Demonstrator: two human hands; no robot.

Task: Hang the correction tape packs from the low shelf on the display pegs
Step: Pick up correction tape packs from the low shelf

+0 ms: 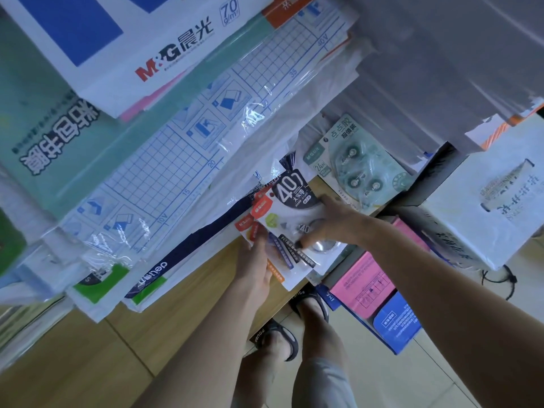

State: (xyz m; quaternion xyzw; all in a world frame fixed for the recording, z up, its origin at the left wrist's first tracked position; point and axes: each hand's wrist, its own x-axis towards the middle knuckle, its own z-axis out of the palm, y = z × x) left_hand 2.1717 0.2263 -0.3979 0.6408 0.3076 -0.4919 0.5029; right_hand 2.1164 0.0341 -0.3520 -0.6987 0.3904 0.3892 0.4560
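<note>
Both hands grip a fanned stack of packs (pixel 290 219) just over the wooden shelf (pixel 206 278): left hand (pixel 255 260) pinching its lower edge, right hand (pixel 332 222) clamped on the top pack. No pegs show; long axis runs away from the person.

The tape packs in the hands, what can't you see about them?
Head view only:
- How many correction tape packs: they overlap, and the left hand and right hand cover parts.
- Small print: too tiny and blurred.
- Display pegs: none in view.
- Low shelf: mostly hidden under hanging packets.
</note>
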